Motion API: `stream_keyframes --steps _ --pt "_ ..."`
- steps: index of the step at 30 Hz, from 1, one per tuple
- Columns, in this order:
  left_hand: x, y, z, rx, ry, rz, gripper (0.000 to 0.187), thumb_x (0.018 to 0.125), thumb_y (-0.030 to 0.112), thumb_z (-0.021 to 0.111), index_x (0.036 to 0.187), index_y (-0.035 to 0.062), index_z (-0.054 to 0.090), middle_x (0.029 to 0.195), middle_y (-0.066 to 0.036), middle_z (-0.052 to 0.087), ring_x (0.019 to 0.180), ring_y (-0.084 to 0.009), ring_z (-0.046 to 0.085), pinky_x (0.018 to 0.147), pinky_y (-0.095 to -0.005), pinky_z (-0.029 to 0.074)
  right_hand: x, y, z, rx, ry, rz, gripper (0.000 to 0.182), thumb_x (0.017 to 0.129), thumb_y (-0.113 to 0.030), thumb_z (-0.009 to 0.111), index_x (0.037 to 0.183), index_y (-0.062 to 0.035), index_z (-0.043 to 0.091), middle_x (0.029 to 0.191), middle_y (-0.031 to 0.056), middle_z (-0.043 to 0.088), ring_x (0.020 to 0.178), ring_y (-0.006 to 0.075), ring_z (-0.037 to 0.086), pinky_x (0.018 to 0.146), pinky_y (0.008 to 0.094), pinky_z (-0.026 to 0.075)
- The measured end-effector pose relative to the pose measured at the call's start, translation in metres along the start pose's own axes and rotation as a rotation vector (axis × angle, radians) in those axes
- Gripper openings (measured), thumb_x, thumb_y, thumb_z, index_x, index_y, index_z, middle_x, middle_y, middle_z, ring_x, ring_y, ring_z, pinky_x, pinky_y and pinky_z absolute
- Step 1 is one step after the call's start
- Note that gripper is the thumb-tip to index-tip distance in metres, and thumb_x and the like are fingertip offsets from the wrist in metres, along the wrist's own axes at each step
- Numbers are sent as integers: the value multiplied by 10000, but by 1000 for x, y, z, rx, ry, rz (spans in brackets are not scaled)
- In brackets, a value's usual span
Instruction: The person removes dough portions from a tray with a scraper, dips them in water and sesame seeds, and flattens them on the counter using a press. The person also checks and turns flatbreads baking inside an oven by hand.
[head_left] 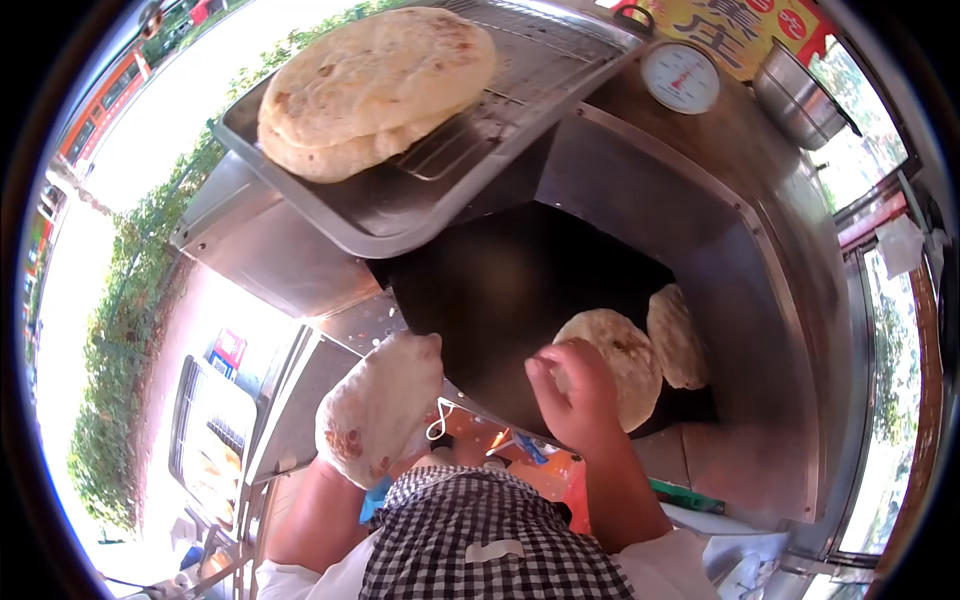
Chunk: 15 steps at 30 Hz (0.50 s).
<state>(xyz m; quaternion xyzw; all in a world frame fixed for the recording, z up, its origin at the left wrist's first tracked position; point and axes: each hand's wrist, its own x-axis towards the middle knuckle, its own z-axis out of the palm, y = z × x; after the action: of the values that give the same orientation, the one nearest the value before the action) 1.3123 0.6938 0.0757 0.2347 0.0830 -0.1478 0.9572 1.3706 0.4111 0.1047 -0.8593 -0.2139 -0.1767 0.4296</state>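
A pale flatbread (375, 410) with a few brown spots hangs over my left hand, at the front left edge of the dark griddle (480, 300). The bread hides the fingers, and only my left forearm (312, 510) shows below it. My right hand (578, 392) is above the griddle's front edge, overlapping the left side of a round flatbread (625, 365). Its fingers are curled toward the thumb, with nothing visible in them. Another flatbread (677, 338) leans against the griddle's right wall.
Two large flatbreads (375, 85) are stacked on a metal tray with a rack (400, 240) above the griddle. A round dial gauge (680, 78) and a steel pot (800, 95) are on the hood at right. Another tray (215, 425) is at lower left.
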Motion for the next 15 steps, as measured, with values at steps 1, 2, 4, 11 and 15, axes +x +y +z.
stream_keyframes --steps 1,2,4,11,15 --pt "8 -2 1 9 -14 -17 683 1022 254 674 1613 5 439 1631 -165 504 1451 -292 535 1223 -396 434 -13 1 -9 -2 51 50 139 941 -57 767 948 -32 631 836 93 659 716 267 644 667 407 508" --pt "16 -5 2 20 -31 -34 687 1023 256 668 1619 8 432 1636 -158 500 1461 -285 527 1233 -386 421 -26 1 -18 -5 104 99 156 940 -54 778 943 -29 624 811 85 645 695 237 629 621 377 488" --pt "27 -9 16 237 -92 -79 699 1025 278 643 1633 19 416 1664 -132 471 1506 -259 480 1273 -371 361 -47 5 -35 121 205 265 180 952 -53 783 926 -31 607 781 55 607 682 167 586 607 322 464" --pt "102 -35 29 -26 -301 -149 625 1029 287 631 1580 35 479 1604 -118 523 1474 -265 504 1261 -398 383 -95 -3 -65 256 412 488 226 952 -23 800 897 -38 581 818 4 589 695 69 528 620 247 443" --pt "133 -16 38 158 -444 -66 588 1003 280 682 1511 27 530 1521 -110 583 1401 -258 565 1202 -397 445 -111 -5 -72 213 464 504 200 956 -7 784 911 -33 592 833 4 609 731 67 557 670 244 467"
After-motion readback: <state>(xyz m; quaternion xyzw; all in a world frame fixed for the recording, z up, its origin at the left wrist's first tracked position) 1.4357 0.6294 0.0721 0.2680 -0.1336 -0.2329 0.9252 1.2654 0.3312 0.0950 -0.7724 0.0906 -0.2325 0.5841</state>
